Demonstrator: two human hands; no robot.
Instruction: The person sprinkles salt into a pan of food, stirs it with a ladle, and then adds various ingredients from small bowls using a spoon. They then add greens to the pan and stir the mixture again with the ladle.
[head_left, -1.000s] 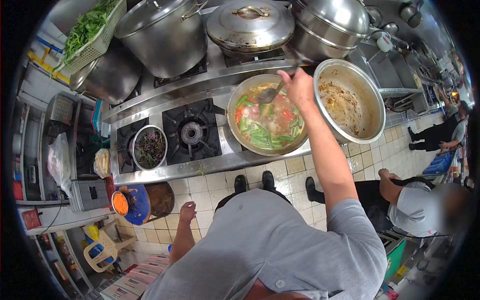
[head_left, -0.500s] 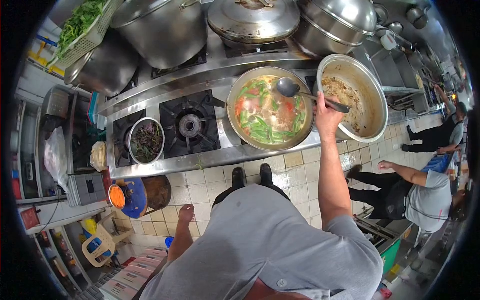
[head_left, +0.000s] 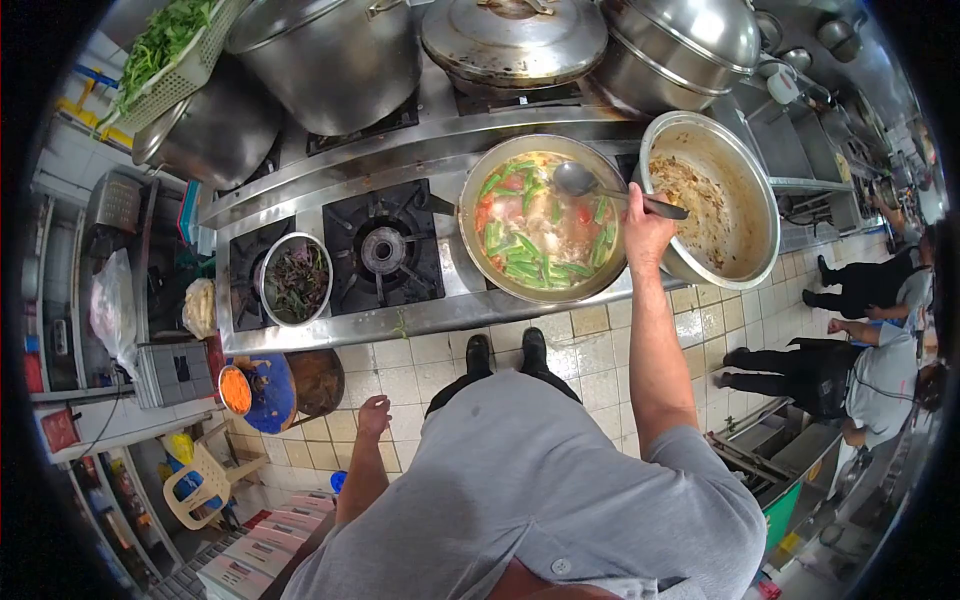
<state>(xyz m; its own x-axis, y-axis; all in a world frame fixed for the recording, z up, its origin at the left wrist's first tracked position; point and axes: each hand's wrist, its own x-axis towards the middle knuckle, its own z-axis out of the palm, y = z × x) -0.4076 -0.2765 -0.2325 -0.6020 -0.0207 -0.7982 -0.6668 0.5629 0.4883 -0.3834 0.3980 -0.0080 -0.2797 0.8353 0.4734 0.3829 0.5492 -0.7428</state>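
One ladle (head_left: 574, 179) was held over the soup pan (head_left: 545, 294).
Right hand (head_left: 648, 230) had its grip closed around the handle (head_left: 668, 209), presumably to stay clear of soup (head_left: 545, 225); tail end overhung the basin (head_left: 752, 190) alongside. Left hand (head_left: 374, 416) hung loosely open, empty.

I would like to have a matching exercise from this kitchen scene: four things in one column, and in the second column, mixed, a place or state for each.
Column 1
1. ladle
2. left hand
3. wide pan
4. dark leaves

Column 2
A. contains broth and green vegetables
B. in a small steel bowl, left of the uncovered burner
C. gripped by the right hand
D. lowered, with nothing visible in it

Pairs: 1-C, 2-D, 3-A, 4-B
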